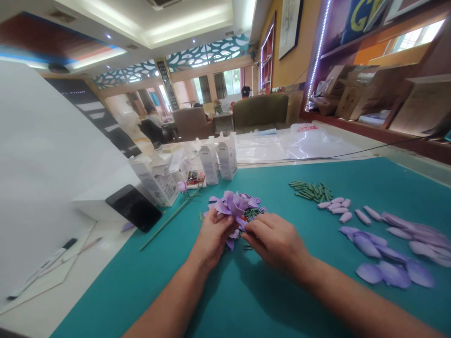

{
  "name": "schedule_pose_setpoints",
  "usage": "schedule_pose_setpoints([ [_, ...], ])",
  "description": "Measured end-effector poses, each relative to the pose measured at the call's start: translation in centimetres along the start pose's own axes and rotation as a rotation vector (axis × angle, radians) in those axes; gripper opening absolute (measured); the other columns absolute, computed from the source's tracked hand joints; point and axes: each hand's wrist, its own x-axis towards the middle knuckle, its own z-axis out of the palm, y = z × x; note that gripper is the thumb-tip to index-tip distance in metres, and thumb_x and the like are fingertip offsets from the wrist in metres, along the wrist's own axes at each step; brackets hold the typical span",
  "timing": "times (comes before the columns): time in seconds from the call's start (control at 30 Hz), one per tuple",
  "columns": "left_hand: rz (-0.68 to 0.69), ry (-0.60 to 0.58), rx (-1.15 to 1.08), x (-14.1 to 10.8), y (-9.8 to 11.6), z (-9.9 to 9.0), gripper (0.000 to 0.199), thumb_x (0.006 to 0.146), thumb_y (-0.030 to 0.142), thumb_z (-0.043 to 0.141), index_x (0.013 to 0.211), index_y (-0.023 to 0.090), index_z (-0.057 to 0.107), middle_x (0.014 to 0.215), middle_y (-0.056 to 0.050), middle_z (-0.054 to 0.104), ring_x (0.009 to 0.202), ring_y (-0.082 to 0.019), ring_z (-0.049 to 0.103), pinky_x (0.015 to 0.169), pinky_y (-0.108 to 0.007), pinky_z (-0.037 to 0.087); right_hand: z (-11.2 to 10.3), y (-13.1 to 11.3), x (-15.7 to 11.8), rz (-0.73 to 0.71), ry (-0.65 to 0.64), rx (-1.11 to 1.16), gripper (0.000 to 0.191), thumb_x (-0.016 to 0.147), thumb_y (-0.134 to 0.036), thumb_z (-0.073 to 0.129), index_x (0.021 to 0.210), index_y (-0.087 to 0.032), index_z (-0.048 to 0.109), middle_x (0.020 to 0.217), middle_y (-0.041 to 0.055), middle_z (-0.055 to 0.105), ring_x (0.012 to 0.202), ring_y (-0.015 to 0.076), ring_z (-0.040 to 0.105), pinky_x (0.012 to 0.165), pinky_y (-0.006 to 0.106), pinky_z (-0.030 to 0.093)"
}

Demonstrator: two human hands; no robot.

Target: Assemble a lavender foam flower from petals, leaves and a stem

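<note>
Between my two hands is a purple artificial flower (232, 203) with spread petals. My left hand (213, 234) is closed around its base from the left, thumb lying against the petals. From the right, my right hand (276, 237) pinches a lower petal at the flower's edge; the fingertips are partly hidden. Under and behind the flower lies a pile of purple and green flower parts (254, 213), mostly covered by the flower and hands. To the left a finished-looking rose (182, 187) on a long green stem (165, 223) lies on the green mat (148, 291).
On the right are green stem pieces (310, 191), pale buds (334, 205) and loose purple petals (391, 272). White boxes (227, 157) stand at the back. A phone (134, 206) leans at left, near a marker (42, 267). People (245, 91) sit in the far background.
</note>
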Motion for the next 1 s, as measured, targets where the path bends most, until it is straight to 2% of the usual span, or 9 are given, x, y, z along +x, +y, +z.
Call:
schedule_pose_setpoints([
  [0.2, -0.008, -0.04, -0.02, 0.1, 0.0, -0.1, 0.042, 0.06, 0.021, 0.082, 0.097, 0.017, 0.062, 0.088, -0.006, 0.072, 0.084, -0.019, 0.068, 0.075, -0.025, 0.051, 0.2, 0.0, -0.1, -0.034, -0.006, 0.036, 0.027, 0.095, -0.027, 0.045, 0.075, -0.018, 0.059, 0.065, 0.0029, 0.06, 0.061, 0.0149, 0.051, 0.06, 0.027, 0.037],
  [0.43, -0.018, -0.045, -0.066, 0.4, 0.2, -0.4, 0.029, 0.062, 0.016, 0.08, 0.086, 0.016, 0.063, 0.078, -0.003, 0.071, 0.072, -0.014, 0.067, 0.071, -0.022, 0.052, 0.4, -0.4, -0.1, -0.032, -0.002, 0.03, 0.026, 0.095, -0.021, 0.042, 0.077, -0.018, 0.06, 0.064, 0.0029, 0.06, 0.059, 0.0152, 0.053, 0.058, 0.028, 0.038],
  [0.53, -0.016, -0.036, -0.074, 0.4, 0.3, -0.4, 0.031, 0.064, 0.014, 0.077, 0.091, 0.017, 0.063, 0.08, -0.002, 0.071, 0.072, -0.013, 0.067, 0.07, -0.022, 0.053, 0.3, -0.4, 0.0, -0.026, -0.004, 0.061, 0.024, 0.095, -0.023, 0.043, 0.08, -0.018, 0.061, 0.066, 0.0033, 0.062, 0.061, 0.015, 0.055, 0.059, 0.027, 0.039],
  [0.63, -0.035, -0.017, -0.077, 0.6, 0.7, -0.7, 0.031, 0.066, 0.012, 0.074, 0.095, 0.017, 0.062, 0.078, -0.002, 0.071, 0.072, -0.015, 0.069, 0.068, -0.023, 0.055, -0.1, 0.6, 0.0, 0.059, -0.009, 0.124, 0.02, 0.095, -0.023, 0.044, 0.087, -0.018, 0.062, 0.072, 0.004, 0.064, 0.066, 0.0151, 0.058, 0.062, 0.026, 0.042],
  [0.83, 0.007, 0.103, -0.143, 1.6, 1.9, -2.0, 0.016, 0.074, 0.006, 0.063, 0.085, 0.016, 0.06, 0.081, -0.004, 0.072, 0.076, -0.018, 0.071, 0.068, -0.026, 0.058, -0.1, 4.6, -0.6, 0.366, 0.016, 0.096, 0.018, 0.092, -0.016, 0.045, 0.094, -0.018, 0.062, 0.085, 0.0053, 0.068, 0.075, 0.0165, 0.062, 0.067, 0.026, 0.046],
  [0.9, 0.017, 0.121, -0.158, 1.9, 2.2, -2.3, 0.015, 0.076, 0.005, 0.059, 0.088, 0.016, 0.06, 0.083, -0.006, 0.072, 0.075, -0.017, 0.071, 0.068, -0.026, 0.059, 0.3, 5.3, -1.0, 0.409, -0.011, 0.085, 0.019, 0.091, -0.015, 0.044, 0.094, -0.018, 0.062, 0.087, 0.0055, 0.068, 0.077, 0.0173, 0.063, 0.068, 0.027, 0.047],
  [1.0, 0.031, 0.125, -0.165, 1.9, 2.5, -2.6, 0.018, 0.077, 0.006, 0.057, 0.091, 0.015, 0.061, 0.086, -0.006, 0.073, 0.073, -0.016, 0.071, 0.068, -0.027, 0.059, 1.1, 5.3, -1.5, 0.391, -0.092, 0.079, 0.021, 0.09, -0.014, 0.044, 0.096, -0.019, 0.063, 0.089, 0.0062, 0.067, 0.08, 0.0188, 0.063, 0.07, 0.029, 0.047],
])
